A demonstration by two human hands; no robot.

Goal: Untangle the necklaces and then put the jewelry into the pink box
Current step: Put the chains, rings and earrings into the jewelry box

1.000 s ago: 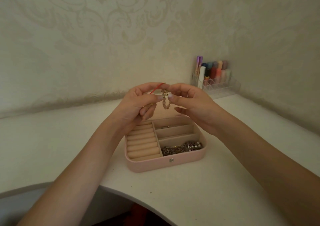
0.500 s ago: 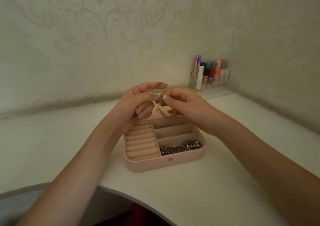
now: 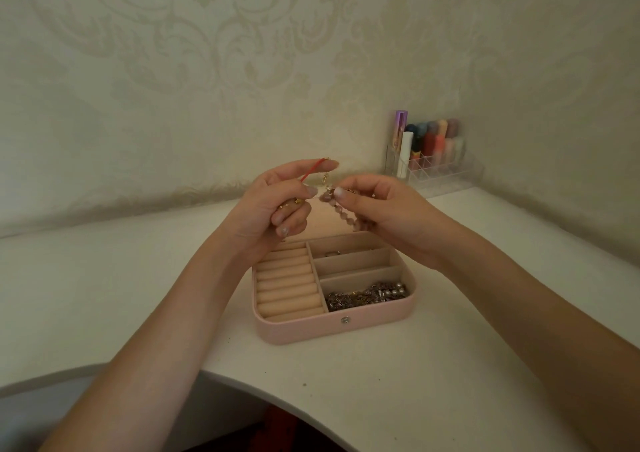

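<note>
Bare desk (image 3: 398, 382) before pink box (image 3: 311, 330); clear organizer (image 3: 440, 174) blocks back right corner.

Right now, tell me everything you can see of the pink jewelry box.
The pink jewelry box sits open on the white desk, below both raised hands. Rounded corners, smooth leather-like shell, a metal snap on the front wall. Inside, beige lining: ring rolls on the left, three compartments on the right. The far one holds a small ring, the middle one looks empty, the near one holds a heap of chain and pearls. Neither hand touches it.

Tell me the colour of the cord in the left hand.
Red cord, in the head view.
</note>
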